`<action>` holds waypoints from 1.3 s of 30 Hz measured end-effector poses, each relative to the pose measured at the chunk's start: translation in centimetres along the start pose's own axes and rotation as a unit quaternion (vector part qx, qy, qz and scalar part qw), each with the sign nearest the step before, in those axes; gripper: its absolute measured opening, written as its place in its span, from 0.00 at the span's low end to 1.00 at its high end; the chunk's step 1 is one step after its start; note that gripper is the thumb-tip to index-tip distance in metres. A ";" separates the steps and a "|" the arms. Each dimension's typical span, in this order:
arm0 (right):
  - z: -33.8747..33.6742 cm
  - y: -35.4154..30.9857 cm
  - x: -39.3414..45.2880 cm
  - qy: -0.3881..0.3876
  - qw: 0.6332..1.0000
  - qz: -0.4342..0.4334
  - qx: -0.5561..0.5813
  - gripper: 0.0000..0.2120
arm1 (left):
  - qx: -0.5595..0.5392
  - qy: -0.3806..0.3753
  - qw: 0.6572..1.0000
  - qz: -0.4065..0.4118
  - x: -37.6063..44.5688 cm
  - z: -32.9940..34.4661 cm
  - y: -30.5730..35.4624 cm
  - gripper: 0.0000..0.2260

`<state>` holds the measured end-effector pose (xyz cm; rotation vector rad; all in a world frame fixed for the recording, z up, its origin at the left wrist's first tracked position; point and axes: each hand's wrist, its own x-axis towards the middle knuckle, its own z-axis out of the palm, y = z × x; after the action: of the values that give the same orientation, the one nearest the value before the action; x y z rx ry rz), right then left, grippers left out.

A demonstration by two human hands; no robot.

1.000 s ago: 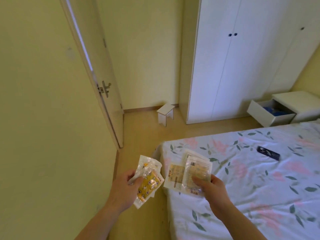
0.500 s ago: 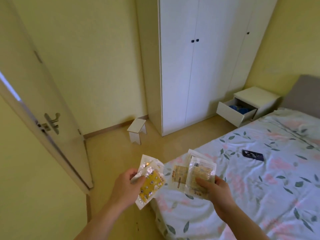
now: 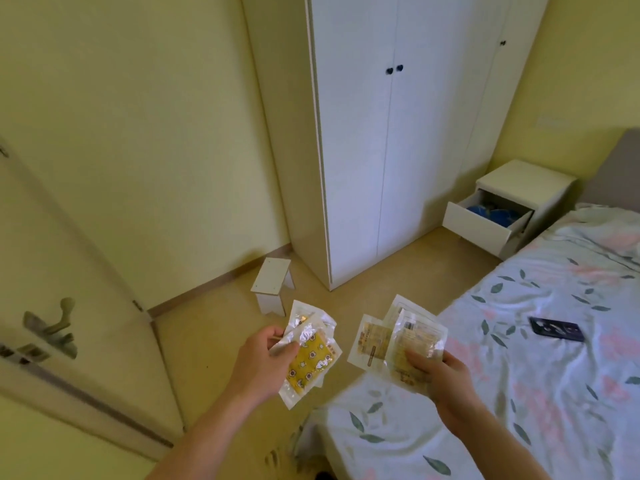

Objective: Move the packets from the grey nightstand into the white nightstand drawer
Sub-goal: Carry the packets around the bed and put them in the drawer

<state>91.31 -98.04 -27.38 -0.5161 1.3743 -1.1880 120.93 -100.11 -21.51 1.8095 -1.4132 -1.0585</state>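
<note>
My left hand (image 3: 258,363) pinches a small stack of clear packets (image 3: 310,358), the front one with a yellow patterned insert. My right hand (image 3: 438,377) holds several clear packets with beige printed inserts (image 3: 398,341), fanned out above the bed's corner. The white nightstand (image 3: 524,180) stands at the far right beside the bed's headboard. Its drawer (image 3: 481,226) is pulled open, and blue things lie inside. The grey nightstand is out of sight.
A floral-covered bed (image 3: 519,375) fills the lower right, with a dark flat object (image 3: 557,329) lying on it. A white wardrobe (image 3: 391,133) stands ahead. A small white stool (image 3: 272,284) sits on the floor near it. An open door (image 3: 69,306) is at the left.
The view has swung right and moved forward along the bed's foot, so the white nightstand looks nearer and the door has slid left. Both hands keep their packets.
</note>
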 end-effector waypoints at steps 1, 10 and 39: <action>1.6 -0.2 1.9 0.000 1.000 0.009 0.001 0.11 | 0.007 0.001 1.000 -0.005 2.0 -1.1 0.0 0.01; 15.7 -4.8 14.2 -0.035 0.999 0.038 -0.008 0.14 | -0.015 0.040 0.999 -0.018 17.7 -9.9 -0.1 0.01; 14.8 -13.7 38.5 0.289 0.937 0.007 0.198 0.13 | 0.094 -0.276 0.950 0.110 59.9 5.5 15.7 0.07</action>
<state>92.01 -141.35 -30.47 0.1495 1.5553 -1.6341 115.31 -161.95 -24.50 1.4853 -2.0532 -1.4148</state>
